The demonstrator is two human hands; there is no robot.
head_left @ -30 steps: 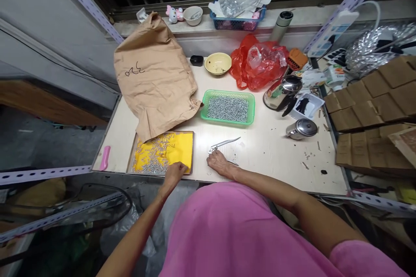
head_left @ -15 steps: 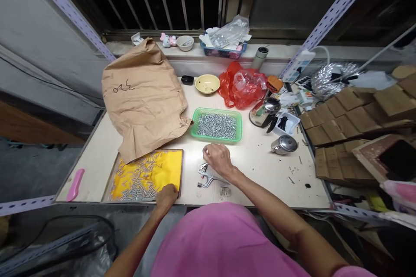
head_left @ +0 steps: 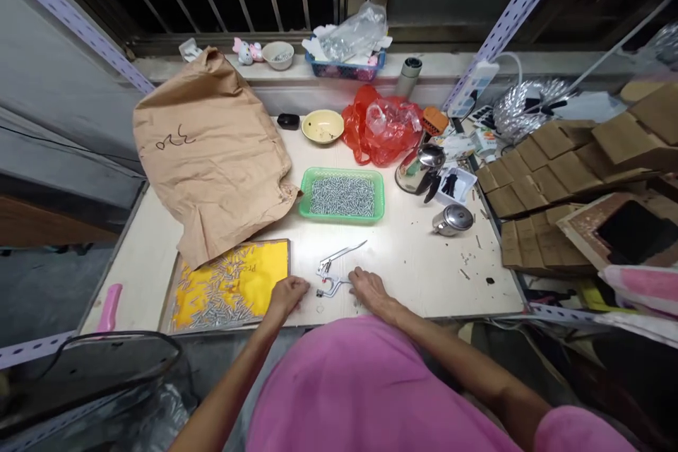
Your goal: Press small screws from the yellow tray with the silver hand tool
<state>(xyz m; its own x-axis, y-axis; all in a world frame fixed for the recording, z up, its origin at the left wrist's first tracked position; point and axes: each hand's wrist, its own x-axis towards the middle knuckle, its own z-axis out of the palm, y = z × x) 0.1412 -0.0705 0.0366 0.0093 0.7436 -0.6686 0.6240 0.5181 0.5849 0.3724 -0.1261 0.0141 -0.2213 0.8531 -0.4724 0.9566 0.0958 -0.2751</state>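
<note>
Work at a pale desk (head_left: pixel 413 282), seen from above the person's head. A metal hand tool (head_left: pixel 332 287) with two handles lies near the middle of the desk's front edge, its upper handle slanting toward the back right corner. The right hand (head_left: pixel 372 289) rests palm down at the end of the lower handle, fingers bent. The left hand (head_left: pixel 289 294) is at the right edge of a yellow-floored tray (head_left: pixel 274 265), its fingers drawn together; at this distance one cannot tell whether either hand grips anything. Small metal pins (head_left: pixel 225 300) lie scattered in the tray, most thickly along its front edge. Behind the tool, toward the desk's centre, a green basket (head_left: pixel 379 195) holds many more metal pieces (head_left: pixel 342 196). A large brown paper bag (head_left: pixel 217 155) covers much of the desk's left part and overlaps the tray's back edge. A pink object (head_left: pixel 109 307) lies by the front left corner. A lidded metal cup (head_left: pixel 454 220) stands near the right edge; a yellow bowl (head_left: pixel 323 129) and a red plastic bag (head_left: pixel 373 134) lie along the back edge.
</note>
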